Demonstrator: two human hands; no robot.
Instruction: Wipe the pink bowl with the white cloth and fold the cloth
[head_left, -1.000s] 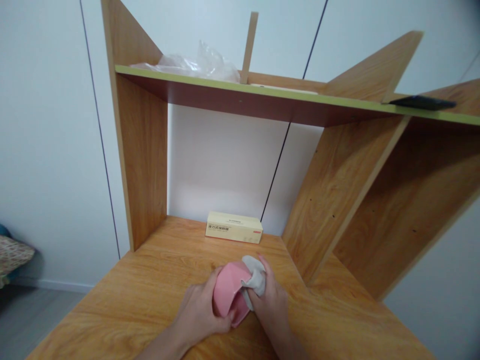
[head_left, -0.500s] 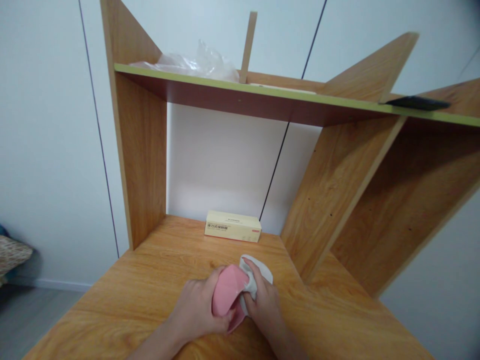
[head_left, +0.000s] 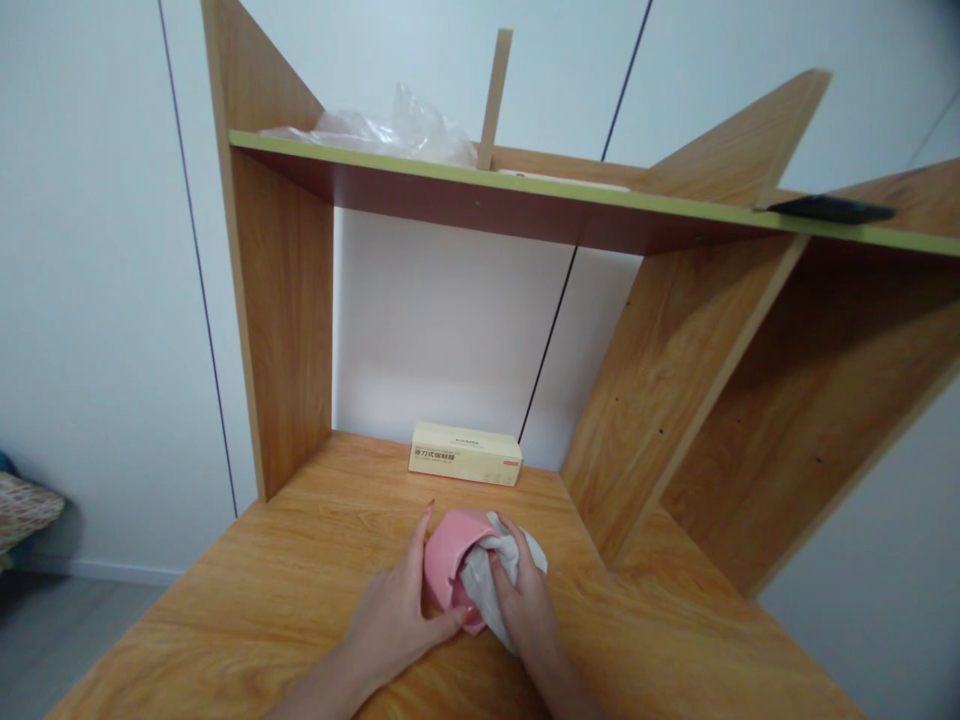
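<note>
Just above the wooden tabletop, my left hand (head_left: pixel 396 606) grips a pink faceted bowl (head_left: pixel 445 556), its thumb at the near rim and its fingers along the outer left side. The bowl is tipped so that its opening faces right, toward my other hand. Bunched in my right hand (head_left: pixel 528 604) is a white cloth (head_left: pixel 480 588), partly pushed into the bowl's mouth. Some of the cloth spreads out behind the right fingers. Most of the bowl's inside is hidden by the cloth.
A cream cling-film box (head_left: pixel 465 455) stands at the back of the wooden desk (head_left: pixel 337 540). Upright boards rise at left and right beneath a green-edged shelf (head_left: pixel 540 212). A clear plastic bag (head_left: pixel 397 130) and a dark flat object (head_left: pixel 832 208) lie on that shelf.
The bowl has turned so more of its opening shows. The left fingers have shifted and straightened along its side, and the right hand has brought the cloth into the opening.
</note>
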